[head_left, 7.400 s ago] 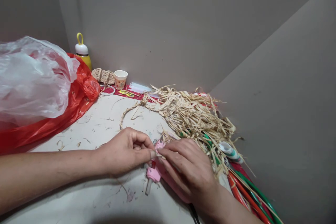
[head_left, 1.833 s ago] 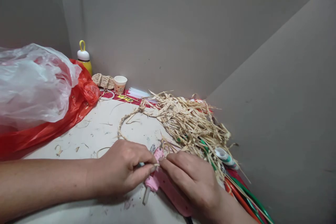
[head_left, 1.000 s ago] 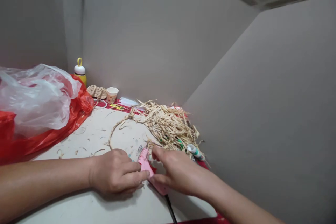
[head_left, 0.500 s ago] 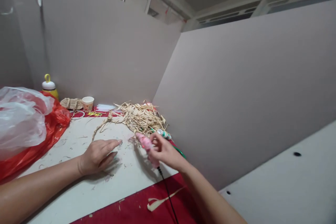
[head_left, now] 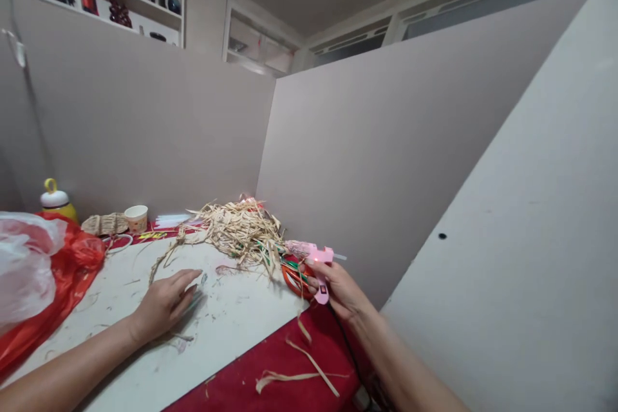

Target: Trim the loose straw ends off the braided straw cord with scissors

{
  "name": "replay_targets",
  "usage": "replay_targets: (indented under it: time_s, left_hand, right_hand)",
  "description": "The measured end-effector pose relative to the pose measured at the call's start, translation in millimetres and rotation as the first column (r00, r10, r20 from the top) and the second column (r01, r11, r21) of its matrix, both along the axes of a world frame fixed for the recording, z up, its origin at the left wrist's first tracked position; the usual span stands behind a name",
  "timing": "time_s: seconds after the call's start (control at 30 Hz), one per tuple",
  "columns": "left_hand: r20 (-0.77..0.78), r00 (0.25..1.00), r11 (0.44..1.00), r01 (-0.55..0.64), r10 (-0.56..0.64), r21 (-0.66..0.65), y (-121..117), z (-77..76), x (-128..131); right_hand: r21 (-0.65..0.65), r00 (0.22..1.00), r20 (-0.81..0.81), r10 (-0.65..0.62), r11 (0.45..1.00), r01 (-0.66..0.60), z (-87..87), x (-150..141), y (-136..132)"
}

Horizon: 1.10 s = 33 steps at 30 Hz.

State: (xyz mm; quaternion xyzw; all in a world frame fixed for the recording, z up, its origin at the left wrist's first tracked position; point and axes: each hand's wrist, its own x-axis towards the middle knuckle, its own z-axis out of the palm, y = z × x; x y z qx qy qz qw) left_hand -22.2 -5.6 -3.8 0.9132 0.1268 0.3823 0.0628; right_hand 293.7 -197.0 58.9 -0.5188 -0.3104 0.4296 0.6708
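My right hand (head_left: pixel 335 286) is wrapped round the handle of a pink hot glue gun (head_left: pixel 318 254), at the right edge of the white board (head_left: pixel 241 309). A clear glue stick (head_left: pixel 340 257) pokes out of its back end, and its nozzle points left toward a heap of dry straw strips (head_left: pixel 236 225). Just under the gun are orange-handled scissors (head_left: pixel 292 283), partly covered by my fingers. My left hand (head_left: pixel 168 299) rests on the board with its fingers stretched out and apart. A twisted straw cord (head_left: pixel 164 257) lies beyond it.
Along the back stand a woven straw piece (head_left: pixel 106 224), a paper cup (head_left: pixel 136 219) and white sticks (head_left: pixel 171 221). Red and white plastic bags (head_left: pixel 72 277) fill the left side, near a yellow bottle (head_left: pixel 58 203). Loose straw strips (head_left: pixel 290 376) lie on the red cloth (head_left: pixel 251 393). Grey partitions (head_left: pixel 376 141) enclose the table.
My right hand has moved the glue gun to the right and turned it, so its side and handle now show. The view has shifted right. My left hand stays on the board.
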Motion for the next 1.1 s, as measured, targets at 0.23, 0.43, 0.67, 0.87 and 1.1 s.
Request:
replay_targets:
  time_s: [0.23, 0.43, 0.67, 0.87, 1.1]
  left_hand:
    - [0.105, 0.993, 0.620, 0.047, 0.057, -0.784, -21.8, 64.1, 41.2]
    - [0.285, 0.947, -0.022, 0.285, -0.147, -0.958, -22.2, 79.1, 103.7]
    - [0.345, 0.934, -0.086, 0.338, -0.094, -0.937, -17.2, 58.9, 140.1]
    - [0.235, 0.941, 0.048, 0.230, 0.244, -0.972, 23.9, 46.6, 107.1]
    - [0.123, 0.972, 0.009, 0.124, 0.203, -0.992, 8.9, 46.0, 112.0]
  right_hand:
    - [0.007, 0.995, 0.067, 0.067, 0.998, -0.068, 5.1, -11.9, 18.0]
    - [0.091, 0.992, 0.029, 0.123, 0.988, -0.126, 11.8, -19.7, 50.3]
    - [0.130, 0.994, 0.005, 0.111, 0.985, -0.111, 16.2, -5.3, 85.6]
    - [0.130, 0.999, -0.028, 0.029, 0.991, -0.025, -4.6, 15.4, 97.0]
    - [0.153, 1.000, -0.005, 0.008, 0.988, -0.008, -9.5, 14.8, 89.8]
